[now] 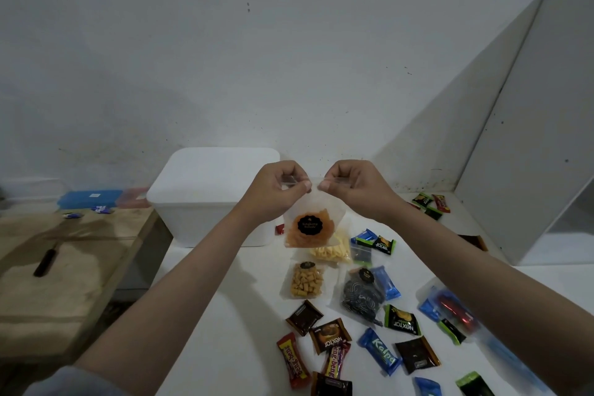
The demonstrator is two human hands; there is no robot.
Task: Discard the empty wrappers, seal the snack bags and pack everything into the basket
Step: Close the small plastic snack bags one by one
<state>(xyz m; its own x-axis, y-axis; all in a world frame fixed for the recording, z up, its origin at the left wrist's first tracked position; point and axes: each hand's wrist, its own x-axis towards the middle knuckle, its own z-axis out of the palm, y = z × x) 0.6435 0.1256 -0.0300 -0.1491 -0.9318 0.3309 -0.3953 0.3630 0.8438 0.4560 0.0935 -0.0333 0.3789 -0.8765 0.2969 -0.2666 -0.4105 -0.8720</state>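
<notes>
The clear snack bag (305,228) of orange chips hangs in the air above the white bench (225,315), in front of the white basket (205,199). The left hand (276,188) and the right hand (353,186) each pinch its top edge with thumb and curled fingers, both forearms stretched forward.

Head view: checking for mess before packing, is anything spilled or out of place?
Nothing spilled. A few wrappers lie apart at the table's far right corner, away from the main snack spread.

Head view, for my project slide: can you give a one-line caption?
Both hands pinch the zip top of a clear bag of orange chips above scattered snacks.
</notes>
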